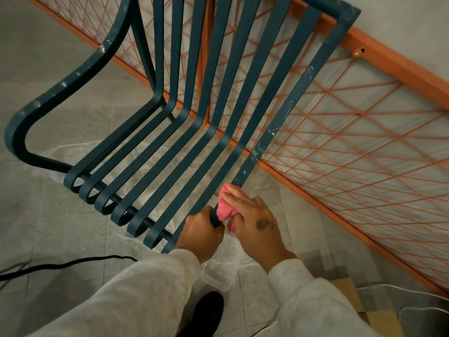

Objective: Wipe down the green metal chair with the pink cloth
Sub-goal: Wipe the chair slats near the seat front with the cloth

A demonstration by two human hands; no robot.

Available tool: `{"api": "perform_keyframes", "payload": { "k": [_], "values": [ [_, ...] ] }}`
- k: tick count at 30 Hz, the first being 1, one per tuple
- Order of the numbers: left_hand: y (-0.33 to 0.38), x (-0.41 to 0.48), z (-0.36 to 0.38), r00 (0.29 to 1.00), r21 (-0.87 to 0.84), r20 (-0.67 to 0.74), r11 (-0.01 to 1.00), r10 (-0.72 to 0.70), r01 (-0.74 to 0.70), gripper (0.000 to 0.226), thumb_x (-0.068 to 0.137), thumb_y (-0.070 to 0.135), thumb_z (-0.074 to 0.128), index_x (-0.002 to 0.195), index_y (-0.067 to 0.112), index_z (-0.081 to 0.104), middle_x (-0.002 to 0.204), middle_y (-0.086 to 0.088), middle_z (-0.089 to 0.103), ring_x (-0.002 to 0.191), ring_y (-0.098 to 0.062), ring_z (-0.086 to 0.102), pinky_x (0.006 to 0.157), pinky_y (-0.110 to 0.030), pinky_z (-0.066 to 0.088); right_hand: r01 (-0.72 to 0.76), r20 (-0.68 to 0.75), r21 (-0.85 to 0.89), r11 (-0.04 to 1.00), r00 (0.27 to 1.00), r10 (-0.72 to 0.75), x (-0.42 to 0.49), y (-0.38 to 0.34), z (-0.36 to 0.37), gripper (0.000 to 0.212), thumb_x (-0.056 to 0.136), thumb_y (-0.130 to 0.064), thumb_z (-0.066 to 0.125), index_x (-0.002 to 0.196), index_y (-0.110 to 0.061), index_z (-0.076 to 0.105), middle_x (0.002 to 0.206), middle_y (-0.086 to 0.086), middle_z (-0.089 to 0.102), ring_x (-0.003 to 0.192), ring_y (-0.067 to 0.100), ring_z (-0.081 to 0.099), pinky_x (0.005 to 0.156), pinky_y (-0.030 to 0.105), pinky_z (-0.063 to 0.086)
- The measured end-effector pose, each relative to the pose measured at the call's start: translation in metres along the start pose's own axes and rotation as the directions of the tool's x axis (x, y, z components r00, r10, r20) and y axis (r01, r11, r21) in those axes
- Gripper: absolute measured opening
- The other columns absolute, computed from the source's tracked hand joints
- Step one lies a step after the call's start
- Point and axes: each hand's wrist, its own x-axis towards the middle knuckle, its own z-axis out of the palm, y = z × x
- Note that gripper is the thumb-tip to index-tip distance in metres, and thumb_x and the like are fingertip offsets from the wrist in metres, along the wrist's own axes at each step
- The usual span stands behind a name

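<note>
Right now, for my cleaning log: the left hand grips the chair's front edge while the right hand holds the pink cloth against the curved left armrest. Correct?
Not quite. The head view shows the right hand holding the pink cloth against the right side rail of the green chair, not the left armrest. The left hand does grip the front edge.

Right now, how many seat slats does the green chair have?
7, side by side across the chair seat. Six front curls show, from far left rightward; the seventh slat runs under the left hand, its curl hidden.
</note>
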Motion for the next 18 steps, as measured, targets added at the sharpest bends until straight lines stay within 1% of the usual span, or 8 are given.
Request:
{"api": "perform_keyframes", "payload": {
  "k": [2, 4, 5, 8, 11, 14, 16, 18],
  "values": [
    [0.000, 0.001, -0.001, 0.999, 0.010, 0.014, 0.999, 0.048, -0.049, 0.008, 0.086, 0.021, 0.059, 0.080, 0.015, 0.056, 0.061, 0.007, 0.058, 0.051, -0.006, 0.055, 0.053, -0.017, 0.044, 0.042, 0.067, 0.082, 0.996, 0.997, -0.047, -0.007, -0.005, 0.003, 0.050, 0.095, -0.010, 0.045, 0.138, -0.035, 0.052, 0.145, -0.031, 0.032, 0.126, 0.002, 0.045, 0.105, 0.003, 0.017],
    [0.000, 0.001, -0.002, 0.994, 0.067, 0.037, 0.992, 0.102, -0.104, 0.010, 0.088, 0.026, 0.058, 0.086, 0.016, 0.057, 0.066, 0.009, 0.058, 0.056, -0.008, 0.057, 0.060, -0.019, 0.049, 0.095, 0.118, 0.167, 0.981, 0.986, -0.116, -0.013, -0.003, -0.001, 0.047, 0.094, -0.011, 0.042, 0.132, -0.033, 0.059, 0.144, -0.027, 0.041, 0.124, -0.015, 0.037, 0.115, 0.026, 0.027],
    [-0.001, 0.001, -0.001, 0.994, 0.087, 0.043, 0.991, 0.102, -0.105, 0.011, 0.088, 0.028, 0.057, 0.085, 0.017, 0.056, 0.068, 0.008, 0.058, 0.059, -0.010, 0.058, 0.064, -0.022, 0.052, 0.102, 0.131, 0.184, 0.978, 0.983, -0.127, -0.013, 0.000, -0.006, 0.045, 0.094, -0.009, 0.042, 0.127, -0.031, 0.063, 0.141, -0.025, 0.047, 0.121, -0.021, 0.036, 0.115, 0.033, 0.030],
    [0.000, 0.000, -0.001, 1.000, 0.013, 0.017, 1.000, -0.023, 0.023, 0.015, 0.086, 0.025, 0.056, 0.075, 0.020, 0.049, 0.067, 0.000, 0.061, 0.057, -0.017, 0.057, 0.057, -0.030, 0.050, 0.072, 0.074, 0.145, 0.987, 0.994, -0.083, -0.005, 0.008, -0.019, 0.041, 0.095, -0.007, 0.045, 0.120, -0.031, 0.067, 0.131, -0.032, 0.048, 0.111, -0.028, 0.036, 0.110, 0.023, 0.031],
    [0.001, 0.000, 0.000, 0.999, -0.001, -0.004, 0.999, -0.048, 0.048, 0.017, 0.085, 0.022, 0.057, 0.071, 0.021, 0.047, 0.063, -0.003, 0.058, 0.052, -0.016, 0.053, 0.052, -0.027, 0.043, 0.006, -0.021, 0.117, 0.993, 1.000, -0.003, 0.003, 0.004, -0.016, 0.046, 0.095, -0.005, 0.048, 0.129, -0.035, 0.060, 0.132, -0.037, 0.038, 0.109, -0.022, 0.037, 0.105, 0.017, 0.030],
    [0.003, -0.001, -0.002, 1.000, -0.002, 0.020, 1.000, 0.017, -0.017, 0.017, 0.085, 0.021, 0.057, 0.070, 0.022, 0.048, 0.060, 0.005, 0.058, 0.049, -0.008, 0.053, 0.054, -0.024, 0.047, 0.029, 0.047, 0.113, 0.993, 0.998, -0.035, -0.006, -0.007, -0.003, 0.048, 0.097, -0.009, 0.046, 0.135, -0.037, 0.054, 0.143, -0.033, 0.035, 0.115, -0.015, 0.033, 0.109, 0.022, 0.030],
    [0.002, 0.000, -0.003, 0.993, 0.095, 0.040, 0.989, 0.112, -0.115, 0.010, 0.088, 0.024, 0.056, 0.079, 0.021, 0.053, 0.065, 0.009, 0.059, 0.051, -0.003, 0.051, 0.060, -0.021, 0.049, 0.093, 0.109, 0.153, 0.984, 0.988, -0.111, -0.012, -0.007, 0.001, 0.046, 0.095, -0.011, 0.042, 0.133, -0.033, 0.058, 0.146, -0.023, 0.043, 0.120, -0.017, 0.033, 0.115, 0.032, 0.029],
    [0.002, 0.000, -0.002, 0.993, 0.130, 0.023, 0.984, 0.118, -0.120, 0.011, 0.091, 0.024, 0.054, 0.084, 0.015, 0.055, 0.069, 0.007, 0.058, 0.051, -0.004, 0.047, 0.062, -0.022, 0.047, 0.111, 0.122, 0.180, 0.977, 0.983, -0.134, -0.009, 0.000, -0.004, 0.044, 0.094, -0.012, 0.041, 0.127, -0.031, 0.064, 0.141, -0.020, 0.051, 0.125, -0.013, 0.039, 0.115, 0.036, 0.030]
  ]
}}
